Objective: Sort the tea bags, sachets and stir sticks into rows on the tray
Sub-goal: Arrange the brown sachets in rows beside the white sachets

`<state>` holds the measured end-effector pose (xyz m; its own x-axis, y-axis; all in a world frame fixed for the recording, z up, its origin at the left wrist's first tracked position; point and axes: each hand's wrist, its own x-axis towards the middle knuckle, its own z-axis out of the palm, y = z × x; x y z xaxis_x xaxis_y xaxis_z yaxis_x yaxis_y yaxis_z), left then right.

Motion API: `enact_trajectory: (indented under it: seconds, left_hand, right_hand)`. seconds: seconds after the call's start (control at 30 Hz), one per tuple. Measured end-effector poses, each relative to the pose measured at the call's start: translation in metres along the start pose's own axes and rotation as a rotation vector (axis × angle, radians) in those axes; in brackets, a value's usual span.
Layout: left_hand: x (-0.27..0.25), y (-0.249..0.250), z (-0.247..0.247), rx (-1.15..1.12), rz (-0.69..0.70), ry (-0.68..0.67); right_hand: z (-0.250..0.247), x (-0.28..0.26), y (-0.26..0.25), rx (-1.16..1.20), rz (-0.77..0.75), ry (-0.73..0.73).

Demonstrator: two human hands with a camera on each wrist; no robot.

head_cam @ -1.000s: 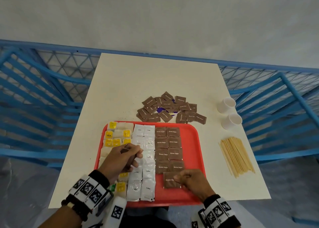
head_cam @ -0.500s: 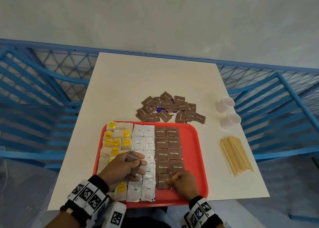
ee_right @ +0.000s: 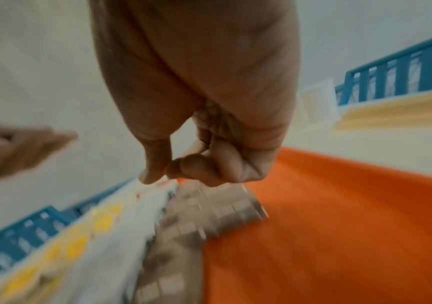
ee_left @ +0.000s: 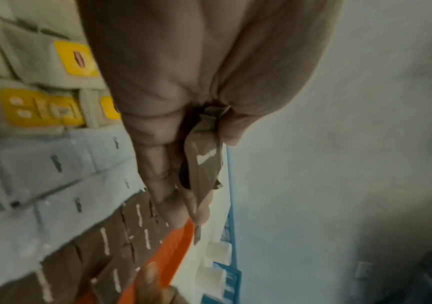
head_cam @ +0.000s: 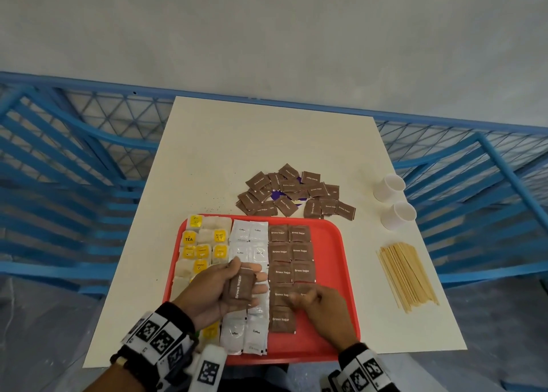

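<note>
On the red tray (head_cam: 332, 273) lie columns of tea bags (head_cam: 204, 243), white coffee sachets (head_cam: 249, 234) and brown sugar sachets (head_cam: 290, 252). My left hand (head_cam: 225, 288) hovers palm up over the coffee column and holds a small stack of brown sugar sachets (head_cam: 240, 288) between thumb and fingers; the left wrist view shows the stack (ee_left: 204, 162) edge-on. My right hand (head_cam: 308, 299) is blurred over the near brown sachets. Its thumb and curled fingers (ee_right: 191, 168) meet, and no sachet shows between them. Stir sticks (head_cam: 406, 276) lie on the table right of the tray.
A loose pile of brown sachets (head_cam: 296, 193) lies on the white table (head_cam: 237, 142) just beyond the tray. Two white cups (head_cam: 389, 187) (head_cam: 398, 215) stand at the right edge. Blue railing (head_cam: 74, 160) surrounds the table.
My left hand turned palm up, showing the brown stack. My right hand let go of a brown sachet at the near end of the column and moved slightly forward.
</note>
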<state>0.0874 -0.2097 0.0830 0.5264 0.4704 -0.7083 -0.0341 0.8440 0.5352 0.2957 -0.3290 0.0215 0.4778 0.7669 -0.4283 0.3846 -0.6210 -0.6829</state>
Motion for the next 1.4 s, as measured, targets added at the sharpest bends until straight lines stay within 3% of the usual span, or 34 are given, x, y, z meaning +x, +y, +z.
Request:
enact_trajectory:
  seconds: [0.1, 0.23, 0.4, 0.53, 0.63, 0.83, 0.93, 1.1, 1.27, 1.4]
  left_hand:
    - [0.004, 0.005, 0.016, 0.001, 0.043, -0.056]
    - [0.009, 0.007, 0.050, 0.104, 0.118, -0.038]
    - [0.013, 0.009, 0.065, 0.291, 0.296, 0.100]
    - [0.012, 0.013, 0.063, 0.360, 0.408, 0.092]
    - [0.011, 0.015, 0.063, 0.536, 0.489, 0.099]
    - [0.006, 0.018, 0.058, 0.541, 0.437, 0.002]
    - [0.006, 0.020, 0.052, 0.672, 0.477, 0.045]
    - [0.002, 0.034, 0.051, 0.775, 0.504, -0.025]
    - [0.001, 0.043, 0.051, 0.866, 0.460, -0.102]
    - [0.000, 0.047, 0.055, 0.903, 0.453, -0.166]
  right_hand:
    - [-0.026, -0.013, -0.048, 0.175, -0.184, -0.100]
    - [-0.037, -0.021, -0.091, 0.361, -0.209, -0.240]
    - [-0.045, -0.016, -0.088, 0.483, -0.155, -0.198]
    - [-0.048, -0.015, -0.086, 0.506, -0.153, -0.236]
    - [-0.048, -0.012, -0.089, 0.491, -0.219, -0.200]
    - [-0.054, -0.004, -0.088, 0.603, -0.172, -0.098]
    - [-0.055, -0.002, -0.084, 0.576, -0.167, -0.071]
    - [-0.063, -0.005, -0.082, 0.696, -0.089, -0.248]
    - [-0.072, -0.008, -0.087, 0.556, -0.280, -0.248]
    - [-0.071, -0.005, -0.092, 0.559, -0.303, -0.285]
